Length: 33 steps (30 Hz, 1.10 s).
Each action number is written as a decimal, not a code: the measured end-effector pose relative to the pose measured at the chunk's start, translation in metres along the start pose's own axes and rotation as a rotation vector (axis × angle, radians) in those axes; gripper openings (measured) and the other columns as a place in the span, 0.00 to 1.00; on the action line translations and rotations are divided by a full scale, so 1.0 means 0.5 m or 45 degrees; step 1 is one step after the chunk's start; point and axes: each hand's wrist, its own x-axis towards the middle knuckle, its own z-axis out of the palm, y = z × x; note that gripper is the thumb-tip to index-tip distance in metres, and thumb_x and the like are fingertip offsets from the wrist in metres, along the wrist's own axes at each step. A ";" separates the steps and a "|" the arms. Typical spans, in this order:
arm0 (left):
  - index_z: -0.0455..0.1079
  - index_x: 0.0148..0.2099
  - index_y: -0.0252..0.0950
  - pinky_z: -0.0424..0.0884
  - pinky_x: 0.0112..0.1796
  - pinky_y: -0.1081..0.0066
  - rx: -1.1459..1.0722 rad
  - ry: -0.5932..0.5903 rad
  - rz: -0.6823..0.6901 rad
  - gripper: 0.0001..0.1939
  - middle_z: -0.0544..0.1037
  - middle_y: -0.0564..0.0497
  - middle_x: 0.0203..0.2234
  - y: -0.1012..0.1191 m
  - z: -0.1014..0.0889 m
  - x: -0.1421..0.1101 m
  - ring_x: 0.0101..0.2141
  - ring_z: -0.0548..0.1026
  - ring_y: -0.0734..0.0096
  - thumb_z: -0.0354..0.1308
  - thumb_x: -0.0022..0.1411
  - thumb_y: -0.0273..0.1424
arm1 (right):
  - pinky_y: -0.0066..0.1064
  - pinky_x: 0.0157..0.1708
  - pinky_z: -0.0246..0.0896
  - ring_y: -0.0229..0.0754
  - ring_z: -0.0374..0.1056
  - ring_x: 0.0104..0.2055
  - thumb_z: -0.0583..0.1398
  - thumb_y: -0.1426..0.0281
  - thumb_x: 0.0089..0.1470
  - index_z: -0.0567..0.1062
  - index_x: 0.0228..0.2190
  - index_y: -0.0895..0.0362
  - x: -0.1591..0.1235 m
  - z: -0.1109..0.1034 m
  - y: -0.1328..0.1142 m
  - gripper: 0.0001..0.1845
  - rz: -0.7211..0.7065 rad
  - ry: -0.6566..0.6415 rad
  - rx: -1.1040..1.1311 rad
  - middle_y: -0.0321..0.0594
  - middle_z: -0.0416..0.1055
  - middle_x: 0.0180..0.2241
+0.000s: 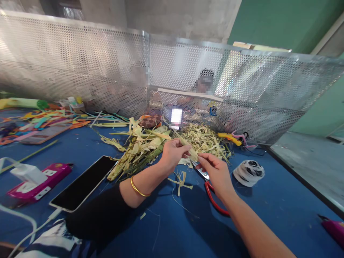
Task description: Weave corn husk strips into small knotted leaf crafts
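Observation:
Between my two hands, above the blue table, is a pale, dried corn husk strip [192, 153]. My left hand [174, 153] pinches it from the left, thumb on top. At its lower right end, the fingers of my right hand [213, 168] close on it. Below the hands lies a small knotted piece of husk [181, 182] with several short ends. Red-handled scissors [212, 200] rest partly under my right hand, their blades mostly hidden. A heap of husks [142, 150] is to the left, and shredded scraps [206, 139] lie behind the hands.
A roll of white thread [249, 173] stands to the right, near a yellow-handled tool [230, 138]. On the left lie a charging phone [84, 184] and a magenta power strip [40, 182]. A perforated metal screen [113, 71] closes the back; a person [205, 82] sits behind it.

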 end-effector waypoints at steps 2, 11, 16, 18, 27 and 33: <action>0.69 0.23 0.32 0.65 0.21 0.78 0.025 -0.010 0.008 0.04 0.72 0.54 0.15 0.002 -0.002 0.001 0.18 0.69 0.79 0.60 0.47 0.22 | 0.30 0.26 0.58 0.40 0.67 0.24 0.62 0.60 0.44 0.77 0.29 0.56 0.000 -0.001 -0.004 0.12 0.010 -0.025 0.007 0.36 0.73 0.22; 0.70 0.24 0.32 0.69 0.27 0.76 -0.187 -0.026 -0.095 0.08 0.74 0.52 0.19 -0.013 0.008 -0.010 0.21 0.72 0.78 0.63 0.49 0.31 | 0.30 0.26 0.58 0.39 0.65 0.23 0.61 0.63 0.43 0.74 0.22 0.55 -0.004 0.009 -0.004 0.08 -0.022 -0.044 0.036 0.34 0.69 0.19; 0.70 0.27 0.32 0.70 0.26 0.74 -0.181 -0.004 -0.082 0.07 0.73 0.54 0.18 -0.004 0.000 -0.002 0.19 0.71 0.78 0.61 0.52 0.31 | 0.32 0.31 0.60 0.43 0.70 0.29 0.55 0.62 0.50 0.75 0.32 0.54 -0.004 -0.039 -0.023 0.12 -0.063 -0.457 -0.522 0.39 0.75 0.28; 0.71 0.28 0.32 0.68 0.25 0.76 -0.083 -0.027 -0.090 0.06 0.72 0.54 0.18 0.007 -0.010 0.008 0.19 0.70 0.79 0.60 0.54 0.29 | 0.32 0.34 0.58 0.44 0.70 0.34 0.56 0.67 0.49 0.74 0.35 0.55 -0.013 -0.076 -0.021 0.11 -0.095 -0.469 -1.032 0.40 0.75 0.31; 0.73 0.30 0.34 0.64 0.24 0.77 0.190 -0.167 -0.125 0.05 0.71 0.55 0.18 0.015 -0.043 0.040 0.19 0.68 0.80 0.56 0.56 0.27 | 0.32 0.30 0.52 0.50 0.69 0.40 0.54 0.79 0.43 0.67 0.50 0.58 -0.047 -0.106 0.033 0.28 0.124 -0.586 -1.806 0.51 0.68 0.42; 0.69 0.26 0.34 0.63 0.23 0.77 0.229 -0.151 -0.162 0.09 0.72 0.52 0.22 0.012 -0.045 0.042 0.22 0.70 0.78 0.54 0.57 0.29 | 0.32 0.29 0.52 0.50 0.70 0.34 0.54 0.80 0.43 0.66 0.52 0.59 -0.036 -0.111 0.037 0.31 0.073 -0.506 -1.826 0.52 0.71 0.37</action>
